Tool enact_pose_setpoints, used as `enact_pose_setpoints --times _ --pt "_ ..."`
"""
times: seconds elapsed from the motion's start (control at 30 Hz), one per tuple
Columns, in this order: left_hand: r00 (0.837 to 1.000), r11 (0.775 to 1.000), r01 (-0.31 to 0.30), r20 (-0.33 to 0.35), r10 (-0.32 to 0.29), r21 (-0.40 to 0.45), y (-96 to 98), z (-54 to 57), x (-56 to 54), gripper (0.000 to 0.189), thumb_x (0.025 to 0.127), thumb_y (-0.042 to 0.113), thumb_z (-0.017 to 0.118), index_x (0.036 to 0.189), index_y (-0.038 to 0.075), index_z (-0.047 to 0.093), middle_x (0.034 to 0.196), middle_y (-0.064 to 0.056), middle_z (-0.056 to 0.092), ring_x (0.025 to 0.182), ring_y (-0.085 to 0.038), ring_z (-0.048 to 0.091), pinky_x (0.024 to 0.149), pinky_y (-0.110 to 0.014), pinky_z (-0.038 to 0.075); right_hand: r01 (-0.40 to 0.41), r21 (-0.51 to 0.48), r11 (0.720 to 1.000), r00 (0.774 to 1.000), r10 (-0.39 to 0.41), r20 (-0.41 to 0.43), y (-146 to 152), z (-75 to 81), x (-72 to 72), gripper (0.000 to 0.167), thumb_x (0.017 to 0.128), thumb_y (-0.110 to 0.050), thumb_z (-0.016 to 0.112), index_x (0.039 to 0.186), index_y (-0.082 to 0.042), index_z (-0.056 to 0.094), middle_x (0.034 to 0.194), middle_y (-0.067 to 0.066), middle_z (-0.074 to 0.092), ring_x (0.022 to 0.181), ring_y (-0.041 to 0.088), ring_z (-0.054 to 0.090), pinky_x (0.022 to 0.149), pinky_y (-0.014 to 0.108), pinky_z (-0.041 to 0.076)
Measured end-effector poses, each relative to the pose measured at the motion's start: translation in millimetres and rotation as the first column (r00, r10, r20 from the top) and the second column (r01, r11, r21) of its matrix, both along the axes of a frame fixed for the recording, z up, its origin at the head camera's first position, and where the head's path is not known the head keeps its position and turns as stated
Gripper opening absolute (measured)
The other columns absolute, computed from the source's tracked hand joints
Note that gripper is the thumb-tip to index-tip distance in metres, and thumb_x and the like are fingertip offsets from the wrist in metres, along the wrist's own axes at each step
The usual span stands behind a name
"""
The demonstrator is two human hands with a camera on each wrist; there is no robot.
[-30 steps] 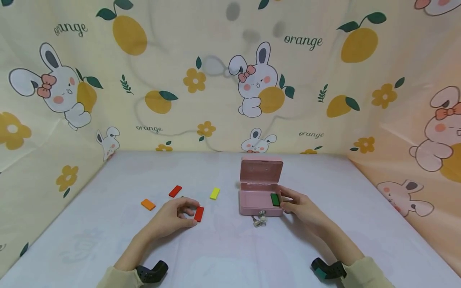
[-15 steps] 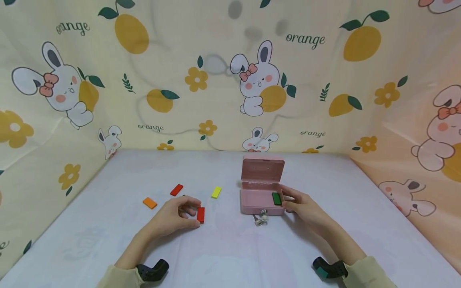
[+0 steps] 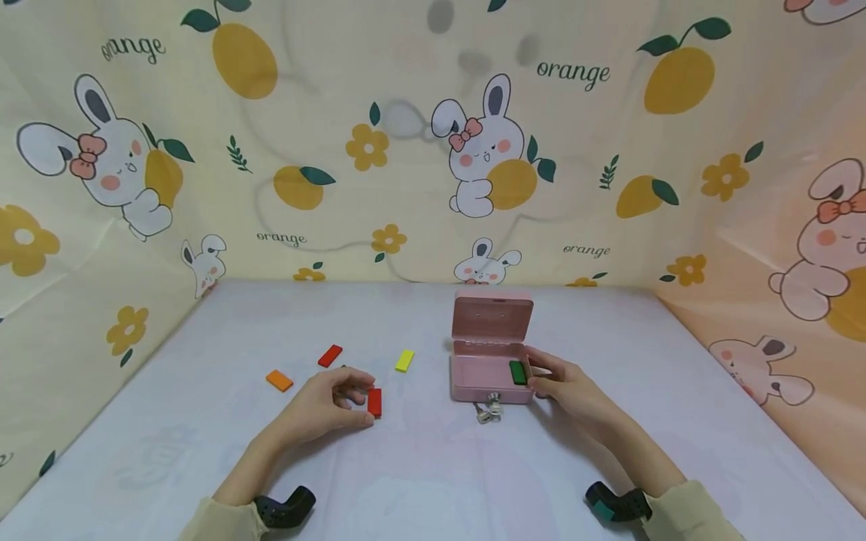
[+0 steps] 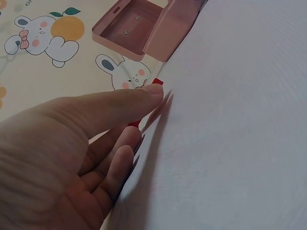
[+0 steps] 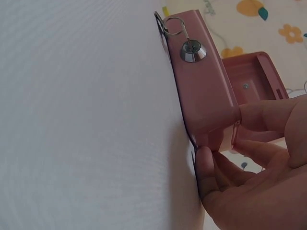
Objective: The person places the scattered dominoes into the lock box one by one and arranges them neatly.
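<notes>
My left hand pinches a red domino block between thumb and fingers, low over the white table. In the left wrist view the thumb covers much of this block. My right hand holds the right side wall of an open pink cash box. Its thumb lies at the rim, with the other fingers against the outside of the wall. Inside the box, a green domino block lies by the right wall. Keys hang from the front lock.
Behind the left hand lie an orange block, another red block and a yellow block. A bit of something dark green shows just over the left knuckles. The box lid stands raised. A printed cloth hangs behind the table.
The red block in the left hand has turned from a slant to nearly straight. The right hand and box stay in place; the head view shifts slightly.
</notes>
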State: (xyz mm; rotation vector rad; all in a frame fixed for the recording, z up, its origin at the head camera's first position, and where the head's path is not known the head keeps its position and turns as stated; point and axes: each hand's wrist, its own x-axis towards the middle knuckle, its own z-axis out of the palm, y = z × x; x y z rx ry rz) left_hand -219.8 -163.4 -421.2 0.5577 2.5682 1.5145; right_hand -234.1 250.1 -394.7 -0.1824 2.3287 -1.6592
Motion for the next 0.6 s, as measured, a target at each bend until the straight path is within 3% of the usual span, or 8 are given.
enact_pose_setpoints --times 0.6 --pt "1.0 1.0 0.003 -0.003 -0.003 -0.003 -1.8 -0.8 -1.2 0.055 0.073 0.022 0.089 0.119 0.006 0.065 0.11 -0.002 0.065 0.094 -0.019 0.062 0.077 -0.028 0.053 -0.015 -0.004 1.0 1.0 0.015 -0.008 -0.7 0.5 -0.2 0.06 0.101 -0.011 0.053 0.156 -0.014 0.029 0.153 0.02 0.032 0.134 0.037 0.033 0.108 0.057 0.028"
